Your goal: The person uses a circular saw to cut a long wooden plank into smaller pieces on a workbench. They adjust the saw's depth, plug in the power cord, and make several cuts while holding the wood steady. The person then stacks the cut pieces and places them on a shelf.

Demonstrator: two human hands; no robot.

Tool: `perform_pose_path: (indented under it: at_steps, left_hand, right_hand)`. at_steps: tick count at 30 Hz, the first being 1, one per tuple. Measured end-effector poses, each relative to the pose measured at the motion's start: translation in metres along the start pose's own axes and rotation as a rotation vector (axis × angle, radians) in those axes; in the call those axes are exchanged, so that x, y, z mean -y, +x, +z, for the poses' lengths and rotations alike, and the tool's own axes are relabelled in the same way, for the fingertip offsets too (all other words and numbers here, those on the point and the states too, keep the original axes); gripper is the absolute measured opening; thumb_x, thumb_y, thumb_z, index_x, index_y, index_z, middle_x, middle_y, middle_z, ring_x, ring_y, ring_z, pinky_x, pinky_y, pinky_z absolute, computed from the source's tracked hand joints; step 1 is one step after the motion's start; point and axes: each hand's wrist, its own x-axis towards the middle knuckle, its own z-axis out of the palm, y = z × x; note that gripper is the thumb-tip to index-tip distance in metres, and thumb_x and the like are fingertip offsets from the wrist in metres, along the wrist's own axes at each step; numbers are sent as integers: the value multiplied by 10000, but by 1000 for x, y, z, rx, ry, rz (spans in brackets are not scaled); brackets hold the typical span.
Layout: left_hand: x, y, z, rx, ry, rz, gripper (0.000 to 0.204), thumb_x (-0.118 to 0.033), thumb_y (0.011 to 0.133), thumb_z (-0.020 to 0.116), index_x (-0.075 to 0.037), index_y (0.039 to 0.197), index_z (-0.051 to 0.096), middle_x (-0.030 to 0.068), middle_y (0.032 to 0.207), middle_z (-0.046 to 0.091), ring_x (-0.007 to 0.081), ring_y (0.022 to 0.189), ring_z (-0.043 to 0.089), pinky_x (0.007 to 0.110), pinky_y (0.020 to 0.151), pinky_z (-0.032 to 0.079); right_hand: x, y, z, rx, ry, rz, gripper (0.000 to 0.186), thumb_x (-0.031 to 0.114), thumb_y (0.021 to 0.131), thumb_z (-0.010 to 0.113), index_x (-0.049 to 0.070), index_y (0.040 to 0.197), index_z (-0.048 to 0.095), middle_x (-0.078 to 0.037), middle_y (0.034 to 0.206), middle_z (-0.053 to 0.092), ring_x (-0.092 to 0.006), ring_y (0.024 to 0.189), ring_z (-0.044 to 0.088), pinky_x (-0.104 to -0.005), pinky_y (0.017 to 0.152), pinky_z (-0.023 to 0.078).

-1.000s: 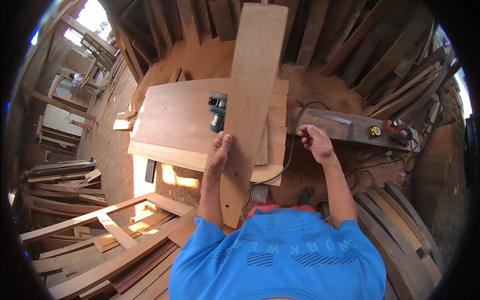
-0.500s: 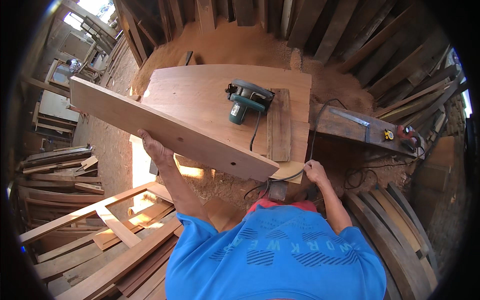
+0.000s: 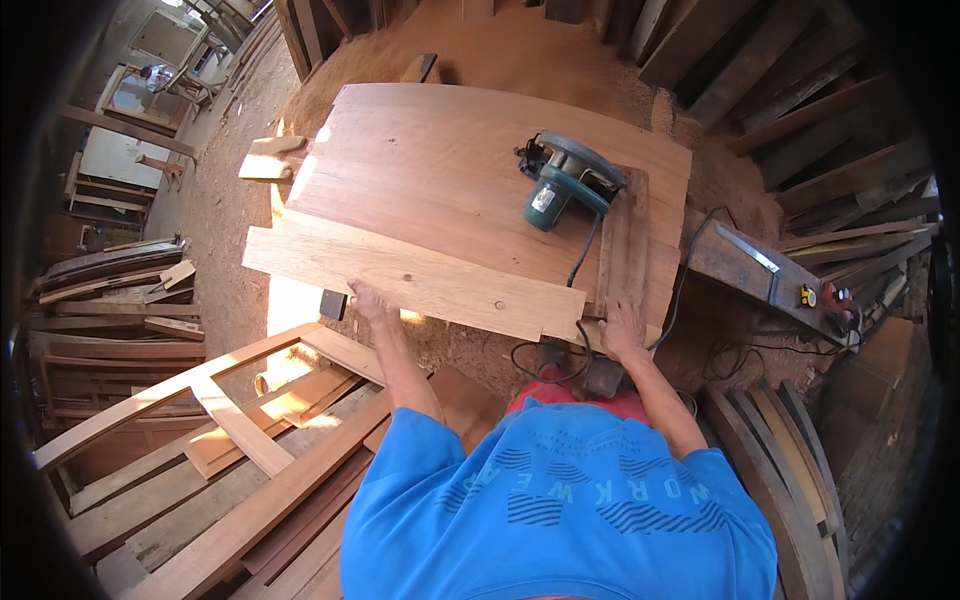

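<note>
A pale plank (image 3: 400, 275) lies flat along the near side of a wide wooden panel (image 3: 440, 160). My left hand (image 3: 372, 304) is at the plank's near edge, fingers partly stretched and touching it, not wrapped round it. On the right, my right hand (image 3: 624, 328) grips the near end of a short wooden strip (image 3: 624, 240), with its fingers over the top. A green circular saw (image 3: 560, 185) rests on the panel against the strip's left side. Its dark cord (image 3: 584, 252) runs toward me, passing left of my right hand.
A bench plank (image 3: 740, 265) at the right carries a metal square (image 3: 748, 248), a yellow tape measure (image 3: 808, 296) and a red tool (image 3: 838, 297). A wooden frame (image 3: 225, 420) lies on stacked boards at the lower left. Sawdust (image 3: 480, 45) covers the far ground.
The plank has come down from a raised tilt to lie flat on the panel. My left hand has loosened its hold. My right hand has left the cord and moved onto the strip.
</note>
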Motion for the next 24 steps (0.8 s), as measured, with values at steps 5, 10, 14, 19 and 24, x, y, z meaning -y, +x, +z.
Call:
perform_pose_path:
  at_steps: [5,10,14,19,24]
  left_hand:
    - [36,34,-33,84,-75,-75,732,-452,1072,389,56,1524,117,243,1561,317,375,1372,446,519,1149,418]
    - [59,51,-44,80,-93,-66,731,-454,1075,378,67,1518,121,250,1552,326,376,1368,449,513,1148,420]
    - [67,34,-32,113,-114,-110,708,-446,1075,385,61,1516,162,245,1540,349,372,1364,453,497,1148,420]
    - [69,49,-39,255,-144,-68,720,-564,1046,266,-11,1505,301,197,1519,401,352,1356,464,508,1135,421]
    - [51,12,-9,332,43,139,573,-520,1033,341,-57,1340,484,104,1278,575,301,1056,644,449,924,550]
  right_hand:
    - [11,25,18,-22,-146,-53,469,202,818,731,151,1271,619,-147,1274,506,-367,1198,473,-486,996,430]
    - [3,34,39,-57,-212,-44,292,209,852,680,192,1143,696,-113,1259,491,-344,1168,473,-471,980,423]
    - [11,29,26,-65,-227,8,248,199,864,648,204,1104,709,-100,1256,487,-336,1171,471,-458,968,424]
    - [12,32,28,15,-230,79,356,264,836,703,262,1190,664,-110,1250,489,-352,1195,479,-478,975,427]
    - [23,40,8,54,21,281,388,251,777,763,220,1154,677,-120,1267,499,-366,1205,492,-467,1016,422]
